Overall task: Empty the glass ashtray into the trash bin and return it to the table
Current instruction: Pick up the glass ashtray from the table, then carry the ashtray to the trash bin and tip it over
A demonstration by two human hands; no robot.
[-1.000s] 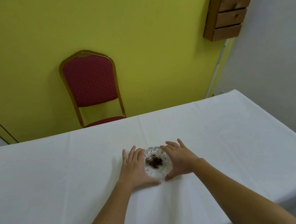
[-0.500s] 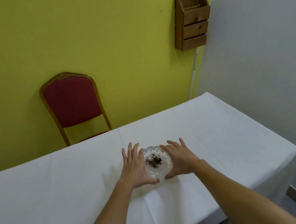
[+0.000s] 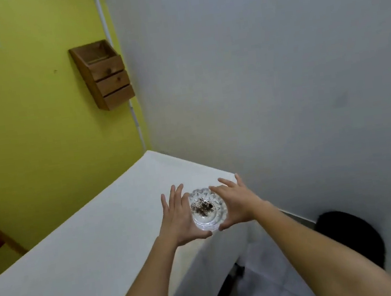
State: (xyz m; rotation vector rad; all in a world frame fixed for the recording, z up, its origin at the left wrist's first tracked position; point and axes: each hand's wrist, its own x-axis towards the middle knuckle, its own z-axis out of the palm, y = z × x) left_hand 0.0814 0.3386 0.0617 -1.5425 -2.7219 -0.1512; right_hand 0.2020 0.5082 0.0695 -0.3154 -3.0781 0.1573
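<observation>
Both hands are cupped around the glass ashtray, left hand pressed on its left side and right hand on its right, fingers splayed out and thumbs nearly meeting under the near edge. The ashtray sits level with dark ash in the middle, right over the corner of the white-clothed table, though I can't tell if it's resting on the cloth or lifted just off it. Down on the floor to the right there's a black trash bin, well apart from the ashtray, and a wooden wall box hangs on the yellow wall.
</observation>
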